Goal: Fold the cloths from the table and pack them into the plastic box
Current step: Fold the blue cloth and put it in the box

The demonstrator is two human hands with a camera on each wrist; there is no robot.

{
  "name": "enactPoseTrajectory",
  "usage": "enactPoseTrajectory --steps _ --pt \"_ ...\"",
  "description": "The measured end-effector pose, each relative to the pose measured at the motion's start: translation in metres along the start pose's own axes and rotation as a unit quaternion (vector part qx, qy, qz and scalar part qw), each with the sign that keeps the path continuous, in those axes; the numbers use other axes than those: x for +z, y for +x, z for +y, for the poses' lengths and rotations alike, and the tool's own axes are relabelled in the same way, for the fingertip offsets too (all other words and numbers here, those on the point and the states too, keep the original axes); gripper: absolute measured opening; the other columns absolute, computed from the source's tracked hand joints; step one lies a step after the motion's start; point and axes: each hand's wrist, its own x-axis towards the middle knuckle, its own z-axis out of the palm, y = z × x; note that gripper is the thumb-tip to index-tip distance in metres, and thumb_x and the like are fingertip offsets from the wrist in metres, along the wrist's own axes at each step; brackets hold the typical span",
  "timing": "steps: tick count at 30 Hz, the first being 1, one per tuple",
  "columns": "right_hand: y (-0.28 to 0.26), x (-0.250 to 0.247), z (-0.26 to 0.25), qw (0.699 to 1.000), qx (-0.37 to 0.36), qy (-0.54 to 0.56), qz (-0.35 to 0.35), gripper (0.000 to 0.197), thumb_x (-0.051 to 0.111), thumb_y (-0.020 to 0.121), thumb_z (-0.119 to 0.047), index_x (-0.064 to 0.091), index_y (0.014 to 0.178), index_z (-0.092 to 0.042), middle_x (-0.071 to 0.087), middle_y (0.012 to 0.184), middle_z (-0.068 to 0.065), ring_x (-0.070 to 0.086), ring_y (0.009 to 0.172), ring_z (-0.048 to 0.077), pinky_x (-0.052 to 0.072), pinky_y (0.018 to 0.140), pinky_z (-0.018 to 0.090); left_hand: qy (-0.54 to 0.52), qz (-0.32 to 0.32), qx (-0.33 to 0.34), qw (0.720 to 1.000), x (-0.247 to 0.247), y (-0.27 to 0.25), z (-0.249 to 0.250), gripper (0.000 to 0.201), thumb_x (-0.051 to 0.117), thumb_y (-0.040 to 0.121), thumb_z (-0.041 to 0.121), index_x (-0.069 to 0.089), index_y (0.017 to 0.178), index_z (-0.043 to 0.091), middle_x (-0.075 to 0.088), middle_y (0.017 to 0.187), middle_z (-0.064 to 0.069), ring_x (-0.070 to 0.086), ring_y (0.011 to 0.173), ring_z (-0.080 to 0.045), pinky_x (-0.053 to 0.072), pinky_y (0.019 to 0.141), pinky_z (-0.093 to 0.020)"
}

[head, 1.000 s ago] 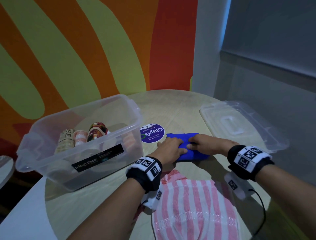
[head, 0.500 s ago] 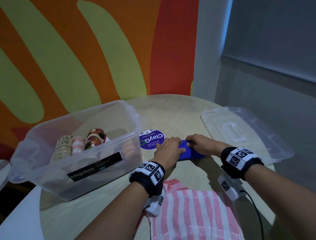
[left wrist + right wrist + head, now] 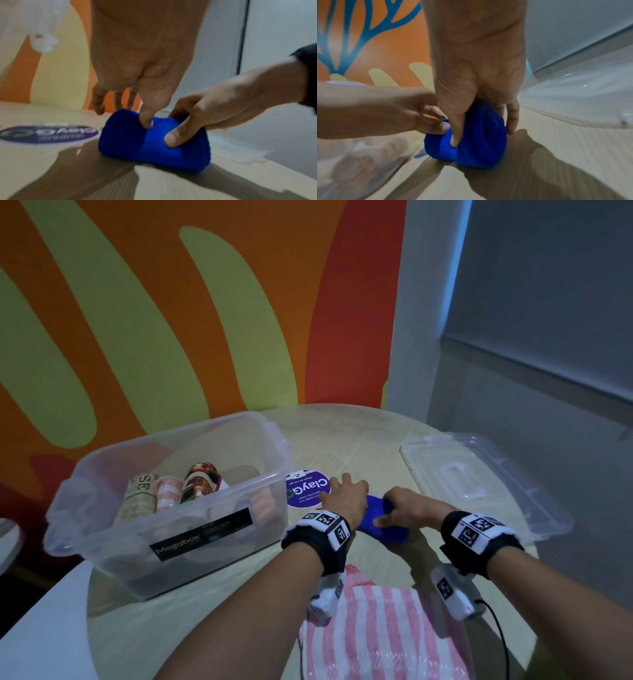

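Rolled up tight now, the bright blue terry cloth is a short fat cylinder, where a second ago it still lay as a flatter folded strip under my palms. It sits on the pale round wooden table, just right of the round purple sticker and between the clear plastic box and its clear lid.

My left hand reaches over the roll's left end, thumb pressed into the top of it, the other fingers curled down behind. My right hand grips the right end, thumb dug into the near side and fingers wrapped over the far side, as the right wrist view shows plainly. Both hands pinch the cloth; neither is spread flat.

Inside the box, several rolled cloths stand side by side against the left wall: a beige printed one, a pink striped one and a dark floral one. A pink-and-white striped cloth lies flat at the near edge, under my forearms, well apart from the blue roll.
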Motion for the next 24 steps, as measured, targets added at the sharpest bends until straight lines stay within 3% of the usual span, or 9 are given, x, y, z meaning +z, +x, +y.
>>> enactPoseTrajectory --steps 3,7,11,14,17,21,24 --pt "-0.019 -0.009 -0.006 0.998 -0.007 0.039 0.049 0.028 0.078 0.085 -0.032 0.059 0.090 -0.011 0.065 0.090 0.008 0.059 0.076 0.021 0.040 0.058 0.026 0.044 0.063 0.071 0.995 -0.026 -0.034 0.009 0.046 0.055 0.097 0.002 0.047 0.140 0.013 0.038 0.143 -0.016 0.037 0.132 -0.040 0.044 0.101 -0.058" --pt "-0.060 -0.059 -0.042 0.976 -0.049 0.104 0.182 0.024 0.078 0.086 -0.026 0.062 0.084 -0.007 0.063 0.074 0.007 0.057 0.068 0.023 0.038 0.058 0.033 0.022 0.166 0.137 0.976 -0.089 -0.088 0.003 0.028 0.057 0.097 0.006 0.059 0.125 0.009 0.053 0.128 -0.015 0.056 0.115 -0.036 0.050 0.089 -0.050" --pt "-0.093 -0.098 -0.128 0.946 -0.132 0.162 0.248 0.021 0.077 0.083 -0.027 0.063 0.088 -0.012 0.064 0.077 0.005 0.058 0.066 0.020 0.045 0.061 0.035 -0.027 0.278 0.097 0.955 -0.163 -0.137 -0.040 0.014 0.062 0.100 0.023 0.070 0.106 0.015 0.069 0.110 -0.008 0.065 0.100 -0.030 0.055 0.083 -0.046" --pt "-0.089 -0.093 -0.196 0.944 -0.166 0.149 0.244 0.025 0.078 0.075 -0.029 0.065 0.088 -0.011 0.065 0.075 0.004 0.058 0.064 0.018 0.045 0.056 0.031 -0.014 0.249 0.007 0.968 -0.194 -0.161 -0.096 0.015 0.066 0.097 0.027 0.076 0.096 0.015 0.074 0.098 -0.008 0.067 0.090 -0.028 0.054 0.076 -0.039" --pt "-0.071 -0.074 -0.251 0.954 -0.171 0.126 0.213 0.035 0.081 0.075 -0.029 0.067 0.092 -0.002 0.064 0.078 0.007 0.057 0.066 0.019 0.042 0.055 0.031 -0.009 0.178 -0.056 0.982 -0.199 -0.182 -0.146 0.022 0.067 0.096 0.024 0.077 0.093 0.005 0.075 0.092 -0.011 0.069 0.084 -0.028 0.053 0.070 -0.039" --pt "-0.038 -0.049 -0.290 0.968 -0.158 0.088 0.173 0.043 0.085 0.075 -0.030 0.059 0.098 -0.005 0.064 0.093 0.009 0.063 0.077 0.022 0.047 0.057 0.032 0.035 0.128 -0.115 0.984 -0.192 -0.205 -0.193 0.024 0.066 0.099 0.038 0.078 0.099 0.017 0.071 0.086 0.009 0.062 0.072 -0.008 0.039 0.055 -0.024" --pt "-0.018 -0.033 -0.305 0.975 -0.140 0.026 0.169 0.048 0.079 0.082 -0.022 0.047 0.114 -0.007 0.058 0.105 0.010 0.060 0.090 0.028 0.046 0.064 0.036 0.041 0.126 -0.122 0.984 -0.185 -0.210 -0.212 0.023 0.067 0.098 0.041 0.078 0.098 0.022 0.064 0.077 0.015 0.056 0.067 -0.002 0.032 0.052 -0.019"
